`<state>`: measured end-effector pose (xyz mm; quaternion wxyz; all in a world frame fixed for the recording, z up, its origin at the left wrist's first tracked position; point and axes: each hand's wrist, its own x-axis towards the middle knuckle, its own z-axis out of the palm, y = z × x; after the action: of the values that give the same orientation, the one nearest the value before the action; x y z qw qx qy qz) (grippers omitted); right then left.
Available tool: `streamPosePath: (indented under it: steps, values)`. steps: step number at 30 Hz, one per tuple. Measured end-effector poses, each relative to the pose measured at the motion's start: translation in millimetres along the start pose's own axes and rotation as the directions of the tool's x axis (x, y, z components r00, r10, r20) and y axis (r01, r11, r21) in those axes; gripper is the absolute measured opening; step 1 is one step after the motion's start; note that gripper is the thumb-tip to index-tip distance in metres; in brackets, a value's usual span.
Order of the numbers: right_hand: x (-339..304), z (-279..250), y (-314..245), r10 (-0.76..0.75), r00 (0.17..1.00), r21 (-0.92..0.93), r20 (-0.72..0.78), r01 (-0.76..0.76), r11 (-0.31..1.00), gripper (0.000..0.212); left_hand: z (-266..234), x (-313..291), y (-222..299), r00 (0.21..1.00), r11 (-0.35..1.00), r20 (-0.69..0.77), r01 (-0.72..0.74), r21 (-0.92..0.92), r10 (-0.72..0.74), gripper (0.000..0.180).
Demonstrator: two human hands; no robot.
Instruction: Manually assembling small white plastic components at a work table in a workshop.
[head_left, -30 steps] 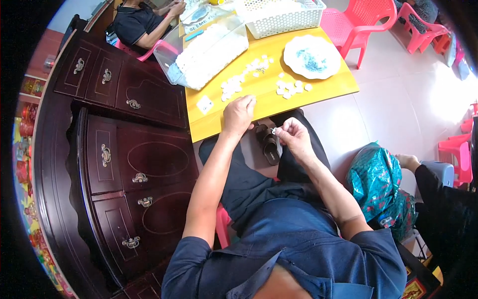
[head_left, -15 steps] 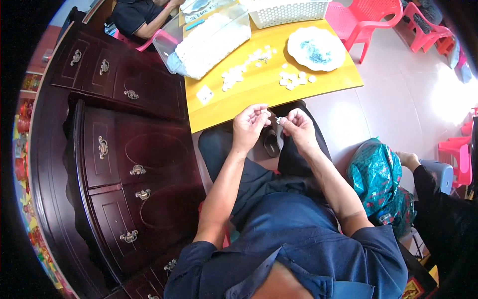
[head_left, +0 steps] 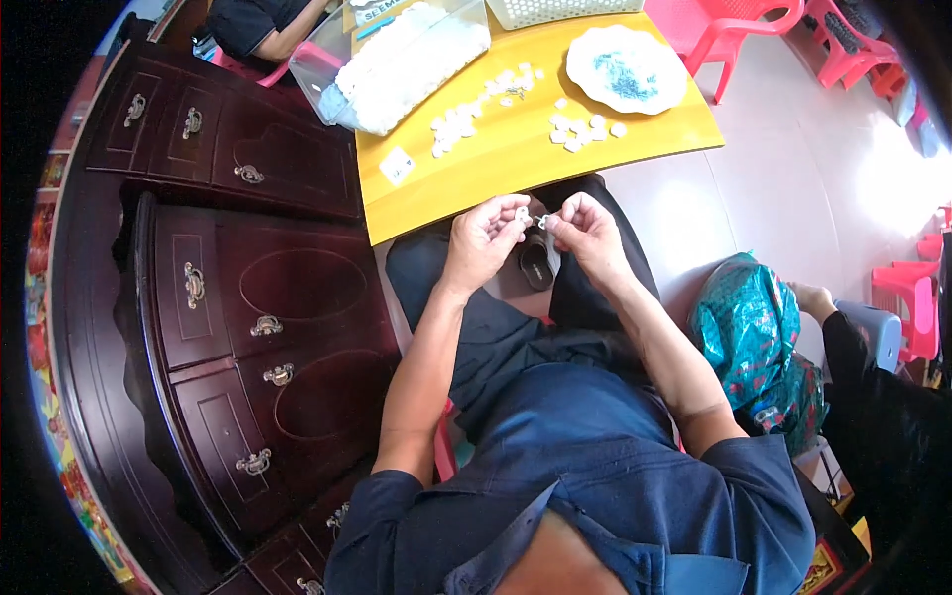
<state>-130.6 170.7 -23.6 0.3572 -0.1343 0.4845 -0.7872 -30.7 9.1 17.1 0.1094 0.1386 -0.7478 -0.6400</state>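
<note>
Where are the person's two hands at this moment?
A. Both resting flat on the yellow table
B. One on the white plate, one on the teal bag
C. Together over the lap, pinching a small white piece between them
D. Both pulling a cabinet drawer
C: the left hand and right hand meet just short of the table edge, fingertips on a small white piece.

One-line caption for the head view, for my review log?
Both hands, left hand and right hand, pinch small white pieces together above the lap, beside a yellow table.

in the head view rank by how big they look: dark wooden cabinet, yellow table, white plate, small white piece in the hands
1. dark wooden cabinet
2. yellow table
3. white plate
4. small white piece, pinched between left hand and right hand
</note>
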Motion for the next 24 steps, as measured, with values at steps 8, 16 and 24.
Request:
streamPosePath:
  steps: [8,16,24]
  values:
    - [0.4,0.0,3.0,-0.019,1.0,-0.031,0.017,0.019,0.999,0.021,-0.5,-0.5,3.1,0.999,1.0,0.052,-0.011,0.022,0.009,0.029]
    - [0.7,-1.6,3.6,-0.01,1.0,-0.055,0.027,0.012,0.998,0.021,-1.6,1.6,5.4,0.997,0.994,0.068,-0.049,0.1,0.042,0.029]
    - [-0.6,-0.5,1.9,0.008,1.0,-0.046,0.015,-0.007,0.999,0.021,-2.0,1.1,0.9,0.998,0.997,0.055,-0.027,0.072,0.023,0.031]
